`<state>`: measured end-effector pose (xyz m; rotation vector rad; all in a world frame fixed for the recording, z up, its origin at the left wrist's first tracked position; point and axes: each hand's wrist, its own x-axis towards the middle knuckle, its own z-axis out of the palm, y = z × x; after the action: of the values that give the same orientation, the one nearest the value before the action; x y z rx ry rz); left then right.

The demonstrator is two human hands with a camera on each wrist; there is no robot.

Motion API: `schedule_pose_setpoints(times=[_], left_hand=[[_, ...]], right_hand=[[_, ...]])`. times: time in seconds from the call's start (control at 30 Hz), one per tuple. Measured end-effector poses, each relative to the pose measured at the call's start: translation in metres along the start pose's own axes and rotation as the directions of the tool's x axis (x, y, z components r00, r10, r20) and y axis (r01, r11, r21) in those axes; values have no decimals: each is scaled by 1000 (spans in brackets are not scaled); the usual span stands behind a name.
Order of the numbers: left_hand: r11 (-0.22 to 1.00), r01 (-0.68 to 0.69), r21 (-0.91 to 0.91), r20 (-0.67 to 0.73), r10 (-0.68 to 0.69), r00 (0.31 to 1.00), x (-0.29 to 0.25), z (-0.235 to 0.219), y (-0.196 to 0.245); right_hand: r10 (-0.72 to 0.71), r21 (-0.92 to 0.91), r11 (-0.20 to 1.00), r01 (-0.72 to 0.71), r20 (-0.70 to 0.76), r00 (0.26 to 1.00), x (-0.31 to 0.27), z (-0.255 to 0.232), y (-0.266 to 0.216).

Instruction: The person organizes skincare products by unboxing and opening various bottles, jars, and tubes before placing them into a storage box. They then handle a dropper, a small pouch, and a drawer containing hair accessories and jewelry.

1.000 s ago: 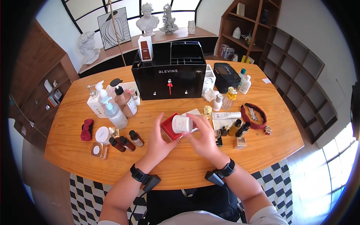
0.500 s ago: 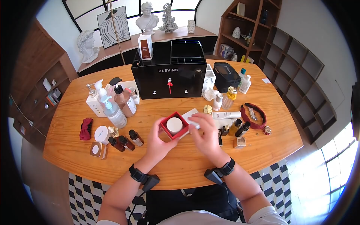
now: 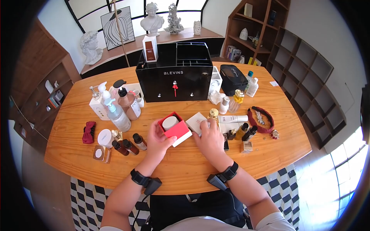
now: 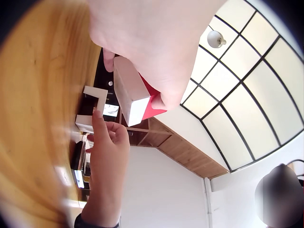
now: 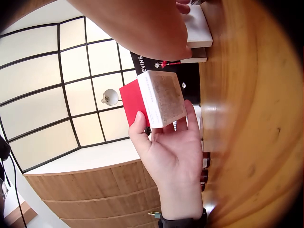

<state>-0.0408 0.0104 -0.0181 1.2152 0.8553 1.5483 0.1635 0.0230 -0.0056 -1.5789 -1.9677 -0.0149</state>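
Note:
My left hand grips a small red-and-white box, tilted with its opening facing away from me. Inside the red rim sits a white round jar. In the right wrist view the box's white base shows, the left thumb on its red side. To the right, my right hand pinches the edge of a white box lid at the tabletop. The left wrist view shows the right fingertips at this lid, close to the table.
Several dark brown bottles stand left of the hands, pump bottles behind them. A black organizer stands at the back. On the right lie a white tube, small bottles and a red headband.
The right hand has put the white jar into the red box and moved right to the white lid. The left hand has tilted the box and drawn it slightly left.

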Motion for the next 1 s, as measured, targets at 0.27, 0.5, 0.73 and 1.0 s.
schedule_pose_setpoints(times=[0.27,0.5,0.73,1.0], left_hand=[[965,89,-246,108,-64,992,-2,-2,12],[947,162,-276,194,-110,975,-3,-5,14],[891,162,-425,148,-108,983,0,-13,-3],[930,119,-348,93,-92,991,3,-11,5]], right_hand=[[-92,145,985,92,-10,996,2,7,3],[-109,269,958,95,39,993,3,3,1],[-260,185,946,265,-49,964,6,14,6],[-15,433,889,148,-296,955,15,-10,-2]])
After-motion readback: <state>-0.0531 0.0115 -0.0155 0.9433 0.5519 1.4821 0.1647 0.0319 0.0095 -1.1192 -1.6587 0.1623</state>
